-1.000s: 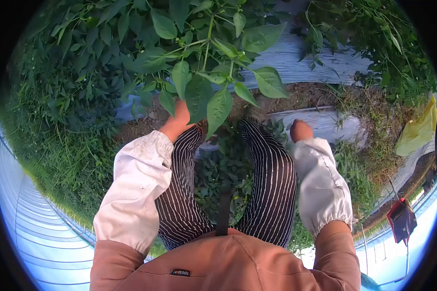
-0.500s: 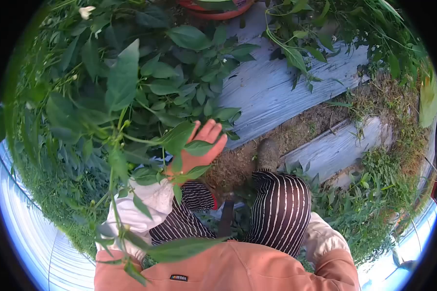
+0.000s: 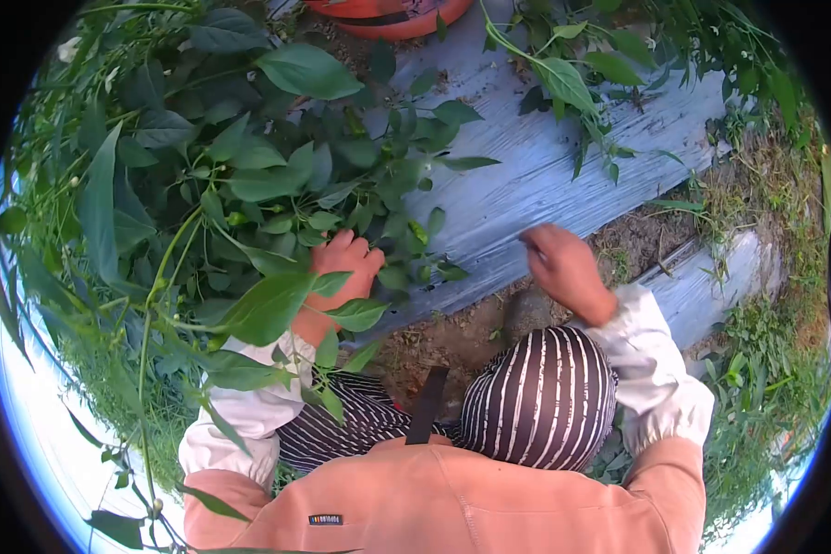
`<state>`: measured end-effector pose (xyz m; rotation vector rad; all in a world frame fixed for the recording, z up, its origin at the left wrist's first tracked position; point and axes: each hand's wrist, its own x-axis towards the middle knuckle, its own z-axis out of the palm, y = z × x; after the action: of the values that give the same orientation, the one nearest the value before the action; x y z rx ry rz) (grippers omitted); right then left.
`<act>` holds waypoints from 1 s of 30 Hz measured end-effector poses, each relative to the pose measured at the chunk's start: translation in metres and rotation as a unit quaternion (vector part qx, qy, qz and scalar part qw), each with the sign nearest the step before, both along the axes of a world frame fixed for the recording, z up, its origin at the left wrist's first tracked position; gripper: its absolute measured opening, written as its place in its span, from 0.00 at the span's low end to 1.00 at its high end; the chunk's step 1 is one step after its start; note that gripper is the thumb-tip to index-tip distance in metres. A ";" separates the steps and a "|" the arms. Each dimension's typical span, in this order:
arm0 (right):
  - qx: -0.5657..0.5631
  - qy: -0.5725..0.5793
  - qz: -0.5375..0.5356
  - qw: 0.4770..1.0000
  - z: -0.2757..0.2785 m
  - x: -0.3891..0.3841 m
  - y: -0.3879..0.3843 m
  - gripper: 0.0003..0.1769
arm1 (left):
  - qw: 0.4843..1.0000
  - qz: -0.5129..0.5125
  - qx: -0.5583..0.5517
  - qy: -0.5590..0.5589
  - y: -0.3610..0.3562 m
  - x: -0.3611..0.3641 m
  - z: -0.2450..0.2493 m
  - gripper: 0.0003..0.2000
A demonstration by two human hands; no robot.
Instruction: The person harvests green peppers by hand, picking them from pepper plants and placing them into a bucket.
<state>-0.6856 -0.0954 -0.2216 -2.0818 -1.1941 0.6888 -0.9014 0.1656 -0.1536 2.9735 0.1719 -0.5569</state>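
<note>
Where the plant (image 3: 277, 180) crowds in at ten o'clock, the left grip (image 3: 346, 277) sits among its leaves, fingers bent, partly closed; whether they have hold of anything, I cannot tell. Light fingertips, slipped under the leaves rather than pulling across them, should spare the thin stems. At three o'clock, the right grip (image 3: 568, 268) is loosely curled near the film's edge, its inside hidden. The film (image 3: 508, 175) gives flat room toward one o'clock, between a bowl (image 3: 406, 30) at twelve and soil (image 3: 443, 346) at six.
</note>
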 end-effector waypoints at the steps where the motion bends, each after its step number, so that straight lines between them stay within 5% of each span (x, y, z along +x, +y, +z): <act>1: 0.046 -0.006 0.034 0.998 -0.001 0.000 0.029 0.13 | 1.000 0.007 0.006 -0.001 0.001 0.001 0.004 0.11; 8: 0.193 -0.009 0.284 0.939 -0.029 -0.029 0.128 0.21 | 0.986 0.088 -0.113 -0.091 0.005 0.009 0.044 0.15; 10: 0.126 0.268 0.386 0.874 -0.031 -0.032 0.133 0.24 | 0.979 0.088 -0.131 -0.126 0.009 0.012 0.055 0.15; 11: 0.037 0.383 0.335 0.860 -0.028 -0.032 0.120 0.27 | 0.973 0.112 -0.161 -0.125 0.010 0.014 0.062 0.15; 12: 0.039 0.378 0.335 0.862 -0.022 -0.032 0.111 0.27 | 0.964 0.133 -0.191 -0.126 0.012 0.016 0.065 0.14; 14: 0.016 0.612 0.236 0.755 -0.012 -0.027 0.095 0.34 | 0.952 0.138 -0.219 -0.163 0.017 0.018 0.064 0.13; 16: -0.002 0.602 0.208 0.771 0.017 -0.014 0.083 0.38 | 0.936 0.145 -0.252 -0.196 0.021 0.020 0.066 0.11; 18: -0.017 0.705 0.067 0.705 0.023 -0.007 0.070 0.40 | 0.901 0.223 -0.312 -0.204 0.025 0.024 0.071 0.11; 24: 0.047 0.583 -0.056 0.809 0.045 0.018 0.059 0.25 | 0.826 0.362 -0.369 -0.224 0.053 0.013 0.086 0.12; 26: 0.054 0.544 -0.068 0.834 0.059 0.022 0.064 0.21 | 0.743 0.396 -0.459 -0.284 0.046 0.018 0.100 0.12; 28: 0.064 0.533 -0.049 0.843 0.066 0.022 0.074 0.20 | 0.765 0.372 -0.426 -0.307 0.049 0.017 0.105 0.14; 30: 0.071 0.516 -0.038 0.853 0.064 0.020 0.085 0.20 | 0.673 0.414 -0.504 -0.350 0.051 0.023 0.099 0.14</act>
<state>-0.6652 -0.0100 -0.1577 -1.2532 -0.4972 1.3786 -0.8789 0.2169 -0.0545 1.5399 0.7597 0.4902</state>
